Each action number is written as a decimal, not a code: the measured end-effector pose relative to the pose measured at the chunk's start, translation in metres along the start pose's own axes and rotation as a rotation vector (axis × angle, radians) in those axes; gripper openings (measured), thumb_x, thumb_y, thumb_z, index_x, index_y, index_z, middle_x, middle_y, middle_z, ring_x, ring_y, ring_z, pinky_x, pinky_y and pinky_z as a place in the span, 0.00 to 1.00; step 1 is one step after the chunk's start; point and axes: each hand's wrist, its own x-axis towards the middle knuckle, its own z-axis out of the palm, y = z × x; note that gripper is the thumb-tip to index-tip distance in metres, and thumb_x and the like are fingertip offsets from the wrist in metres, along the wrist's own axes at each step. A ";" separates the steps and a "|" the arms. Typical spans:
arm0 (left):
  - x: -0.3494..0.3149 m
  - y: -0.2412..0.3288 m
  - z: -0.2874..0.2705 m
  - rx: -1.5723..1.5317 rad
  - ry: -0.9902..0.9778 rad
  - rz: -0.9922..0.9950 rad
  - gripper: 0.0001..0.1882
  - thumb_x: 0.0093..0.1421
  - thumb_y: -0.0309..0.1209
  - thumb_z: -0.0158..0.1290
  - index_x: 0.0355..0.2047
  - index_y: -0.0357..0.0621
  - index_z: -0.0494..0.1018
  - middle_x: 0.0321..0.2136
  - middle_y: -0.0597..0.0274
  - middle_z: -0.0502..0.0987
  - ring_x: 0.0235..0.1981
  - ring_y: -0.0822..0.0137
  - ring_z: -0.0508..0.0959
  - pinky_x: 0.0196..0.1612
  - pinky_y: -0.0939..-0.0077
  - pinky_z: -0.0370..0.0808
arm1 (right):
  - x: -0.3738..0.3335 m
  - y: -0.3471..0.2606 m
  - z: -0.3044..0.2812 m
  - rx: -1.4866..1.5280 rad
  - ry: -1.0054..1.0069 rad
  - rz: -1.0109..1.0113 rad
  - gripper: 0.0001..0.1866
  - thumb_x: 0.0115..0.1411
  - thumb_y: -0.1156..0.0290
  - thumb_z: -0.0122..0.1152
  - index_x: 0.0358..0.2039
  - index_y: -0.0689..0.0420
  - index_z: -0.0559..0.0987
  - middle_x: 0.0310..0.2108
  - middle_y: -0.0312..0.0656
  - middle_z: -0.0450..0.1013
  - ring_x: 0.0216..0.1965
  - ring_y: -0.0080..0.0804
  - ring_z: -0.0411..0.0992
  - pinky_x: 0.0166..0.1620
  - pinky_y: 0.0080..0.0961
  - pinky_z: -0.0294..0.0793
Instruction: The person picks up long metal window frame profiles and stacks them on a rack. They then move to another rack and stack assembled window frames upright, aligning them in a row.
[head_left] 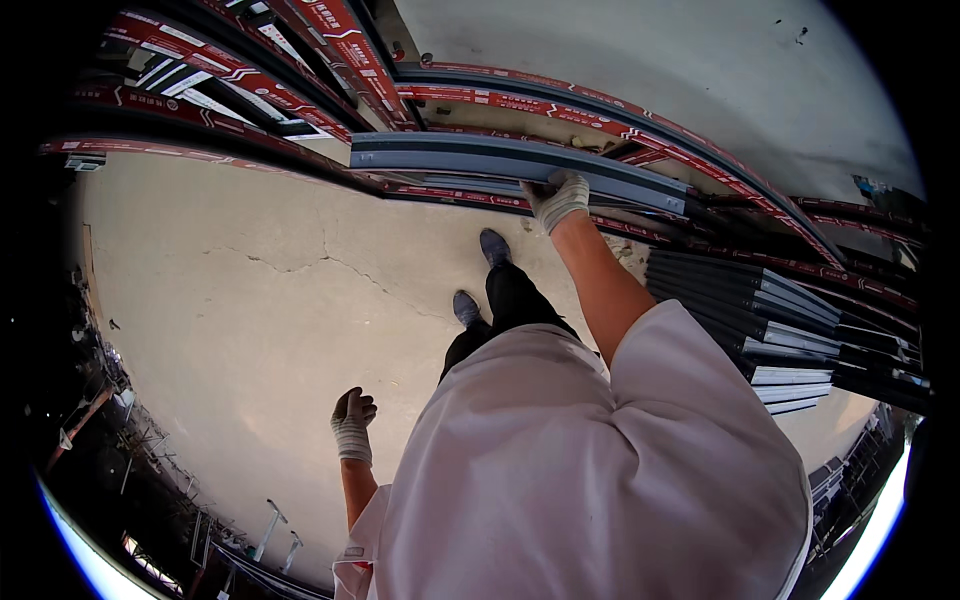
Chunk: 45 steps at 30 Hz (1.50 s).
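Grey metal made the long profile [500, 160] that the right hand [558, 200] held, its gloved fingers closed over the near edge of the bar. The profile lay far from the body, above the two shoes [480, 275] in the head view, and its long axis ran from left to right, bending a little with the lens. The right hand gripped it right of its middle, so most of the length reached out to the left, with the cut end free over the concrete floor [250, 300]. The left hand [352, 415] hung low and near on the left side, well apart from the bar, holding nothing, fingers loosely curled. The right arm was therefore clearly the nearer one. The profile looked smooth, blue-grey, with a darker groove along it. Behind it lay other profiles wrapped in red printed film [560, 110], and on the right a stack of dark and silver profiles [790, 330].
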 end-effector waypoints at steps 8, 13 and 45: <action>0.009 0.012 0.028 0.076 -0.026 -0.037 0.11 0.61 0.34 0.55 0.42 0.43 0.75 0.20 0.61 0.74 0.14 0.74 0.64 0.17 0.81 0.60 | 0.046 0.002 0.029 0.081 0.040 -0.016 0.05 0.54 0.73 0.48 0.27 0.62 0.67 0.34 0.52 0.67 0.44 0.53 0.68 0.54 0.53 0.73; 0.023 -0.002 0.017 0.169 -0.065 -0.168 0.13 0.61 0.36 0.54 0.43 0.44 0.74 0.20 0.61 0.74 0.13 0.73 0.65 0.17 0.81 0.62 | 0.052 -0.015 0.045 0.026 0.058 -0.012 0.05 0.55 0.73 0.50 0.27 0.61 0.66 0.32 0.48 0.64 0.38 0.50 0.70 0.47 0.48 0.79; 0.065 -0.009 0.002 0.239 -0.265 0.006 0.13 0.59 0.36 0.56 0.42 0.45 0.76 0.25 0.56 0.79 0.17 0.67 0.75 0.20 0.74 0.72 | -0.053 0.012 -0.221 -1.213 0.186 -0.141 0.14 0.57 0.64 0.55 0.39 0.59 0.74 0.23 0.39 0.72 0.21 0.30 0.71 0.25 0.29 0.72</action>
